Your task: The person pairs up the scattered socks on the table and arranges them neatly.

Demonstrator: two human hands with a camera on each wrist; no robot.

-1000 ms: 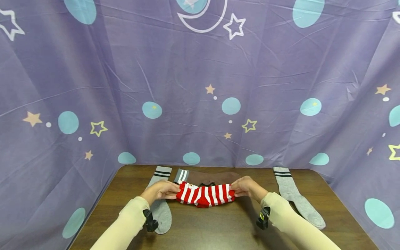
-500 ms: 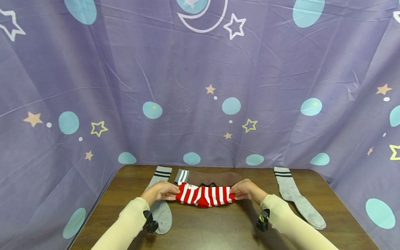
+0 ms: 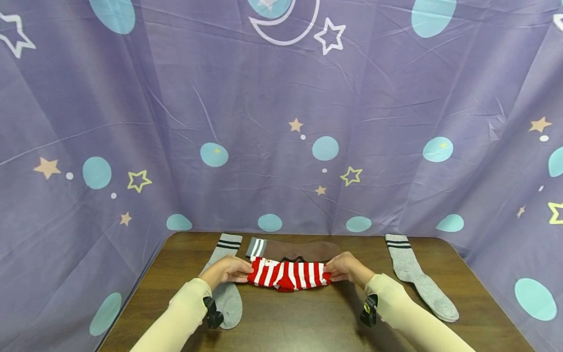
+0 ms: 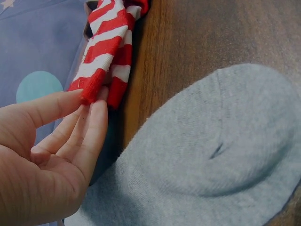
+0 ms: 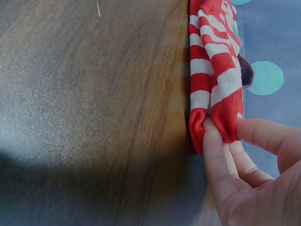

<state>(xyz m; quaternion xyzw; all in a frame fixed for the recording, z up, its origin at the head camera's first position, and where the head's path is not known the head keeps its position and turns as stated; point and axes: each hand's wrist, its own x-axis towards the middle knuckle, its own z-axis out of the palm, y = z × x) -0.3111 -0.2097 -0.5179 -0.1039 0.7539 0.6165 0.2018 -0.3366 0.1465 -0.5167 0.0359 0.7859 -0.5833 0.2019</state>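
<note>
Stretched sideways between both hands is a pair of red-and-white striped socks (image 3: 303,275), one layer against the other. My left hand (image 3: 226,270) pinches the left end, near a small printed figure. At the right end, my right hand (image 3: 349,268) grips the red tips. Seen from the left wrist, thumb and fingertips close on the red edge of one striped sock (image 4: 104,42), while the other layer hangs beside it. In the right wrist view the index finger lies between the two red ends of the striped socks (image 5: 225,84).
A grey sock with black bands (image 3: 229,305) lies partly under my left forearm. Behind the striped socks is a brown sock with a grey, white-striped cuff (image 3: 303,250). Another grey sock (image 3: 413,276) lies at right on the wooden table (image 3: 286,327). A purple curtain (image 3: 264,98) hangs behind.
Over the last second my right hand and its end of the striped socks have dropped very slightly. The left hand keeps its place, and the other socks lie as before.
</note>
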